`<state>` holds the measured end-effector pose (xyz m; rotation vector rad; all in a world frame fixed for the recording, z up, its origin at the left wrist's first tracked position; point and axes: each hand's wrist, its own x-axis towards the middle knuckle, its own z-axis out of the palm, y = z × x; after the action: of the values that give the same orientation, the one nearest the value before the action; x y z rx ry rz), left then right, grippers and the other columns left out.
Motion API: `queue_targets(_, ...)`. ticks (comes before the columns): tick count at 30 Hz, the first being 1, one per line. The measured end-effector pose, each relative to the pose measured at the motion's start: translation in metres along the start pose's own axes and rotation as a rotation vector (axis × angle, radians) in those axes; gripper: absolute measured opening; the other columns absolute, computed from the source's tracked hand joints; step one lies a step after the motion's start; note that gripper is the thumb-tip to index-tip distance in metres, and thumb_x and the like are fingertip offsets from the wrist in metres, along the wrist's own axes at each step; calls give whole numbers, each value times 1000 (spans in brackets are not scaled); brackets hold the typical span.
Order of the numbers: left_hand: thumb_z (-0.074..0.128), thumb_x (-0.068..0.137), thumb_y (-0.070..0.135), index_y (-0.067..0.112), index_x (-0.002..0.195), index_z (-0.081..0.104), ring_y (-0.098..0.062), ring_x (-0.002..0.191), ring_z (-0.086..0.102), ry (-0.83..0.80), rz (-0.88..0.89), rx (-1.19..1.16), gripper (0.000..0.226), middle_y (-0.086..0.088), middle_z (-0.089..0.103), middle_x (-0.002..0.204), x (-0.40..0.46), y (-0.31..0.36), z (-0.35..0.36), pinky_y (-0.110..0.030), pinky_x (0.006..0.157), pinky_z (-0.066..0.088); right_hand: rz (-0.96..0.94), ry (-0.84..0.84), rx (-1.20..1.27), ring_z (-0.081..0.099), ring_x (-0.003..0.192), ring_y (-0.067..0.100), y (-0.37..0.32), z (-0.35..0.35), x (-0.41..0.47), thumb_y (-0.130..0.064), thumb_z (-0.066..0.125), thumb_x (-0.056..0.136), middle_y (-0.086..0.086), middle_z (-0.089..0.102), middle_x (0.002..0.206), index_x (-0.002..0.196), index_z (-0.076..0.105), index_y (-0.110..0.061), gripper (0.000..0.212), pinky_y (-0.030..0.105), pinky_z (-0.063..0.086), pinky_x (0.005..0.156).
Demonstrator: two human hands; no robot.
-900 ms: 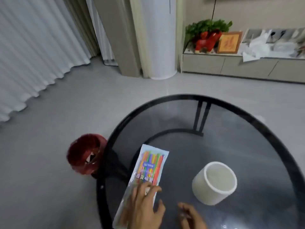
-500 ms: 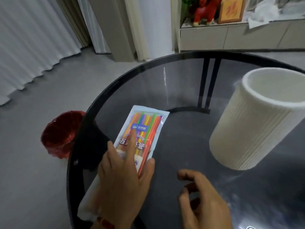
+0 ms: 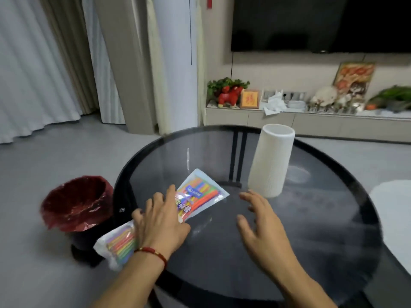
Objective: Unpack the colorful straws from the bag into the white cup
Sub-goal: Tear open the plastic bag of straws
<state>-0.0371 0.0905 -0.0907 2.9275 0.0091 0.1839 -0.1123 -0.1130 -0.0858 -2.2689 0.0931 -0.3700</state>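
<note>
Since half a second ago the view has pulled back and risen: the tall ribbed white cup (image 3: 270, 161), which then filled the right side, now stands upright and whole at about one o'clock on the round dark glass table (image 3: 311, 230), and both forearms show. The clear plastic bag of colourful straws (image 3: 200, 193) has turned; it now lies slanted from seven o'clock toward twelve, its near end jutting over the table's left rim. The left hand (image 3: 161, 223), with a red cord bracelet at the wrist, still lies flat across the bag's middle, fingers straight and spread, pressing rather than gripping. The right hand (image 3: 261, 221), earlier loosely curled, is now spread with relaxed fingers near the glass, holding nothing; whether it touches the glass is unclear. It sits just right of the bag and near the cup's base.

The hand hides the bag's middle, its label print is too blurred to read, and its sealed ends are hard to make out. At nine o'clock, off the table, a bin with a dark red liner (image 3: 76, 202) stands on the floor.
</note>
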Motion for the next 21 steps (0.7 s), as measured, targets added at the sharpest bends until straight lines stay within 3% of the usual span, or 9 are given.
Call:
queue_targets(3,68,66,41,39,147,22,-16,125,46,38,174,-35,93,8,44,129,-17,-8,-15,-52,113,20,128,73,58,62,125,18,-8,-22,-9,-23,57,103,-1,62,143,148,53,-22,45,37,51,104)
queue_targets(7,73,62,33,39,148,33,-12,120,52,140,438,8,95,12,46,124,-32,-7,-28,-59,119,11,246,-32,148,71,97,12,-15,-45,-21,-33,53,106,-2,72,122,144,50,-26,39,36,63,83)
queue_targets(10,74,63,27,40,148,33,-9,123,49,144,619,27,95,14,43,127,-22,-3,-43,-58,121,3,242,-35,185,74,80,13,-4,-57,-22,-28,57,105,2,75,103,127,58,-21,23,34,65,70)
queue_targets(13,71,68,22,43,148,27,-8,132,40,93,763,80,94,14,38,136,3,8,-63,-59,120,-2,251,-91,363,70,67,10,7,-54,-17,-19,56,107,10,77,101,118,63,-8,17,28,60,61)
queue_targets(15,70,71,20,43,151,20,-14,145,22,47,767,109,97,8,24,150,18,21,-65,-63,118,-4,276,-91,471,72,66,13,15,-44,-6,-13,55,106,17,78,100,112,62,-1,15,27,59,59)
queue_targets(17,67,76,27,40,154,19,-21,150,8,-88,687,-26,93,3,12,158,15,38,-51,-63,120,1,309,-103,536,74,66,16,19,-32,5,-10,57,105,17,79,95,107,60,2,12,29,60,58)
queue_targets(19,56,81,40,36,148,34,-18,145,22,-127,647,-278,71,4,28,153,5,57,-26,-54,120,12,315,-124,622,72,60,17,25,-18,16,-8,59,104,9,77,77,101,61,1,10,31,60,57)
queue_targets(21,46,91,47,35,129,46,-11,131,37,-47,613,-398,40,13,45,134,-2,74,-2,-50,119,10,304,-155,705,70,58,17,28,-6,25,-11,60,103,4,73,67,97,65,0,13,31,60,60)
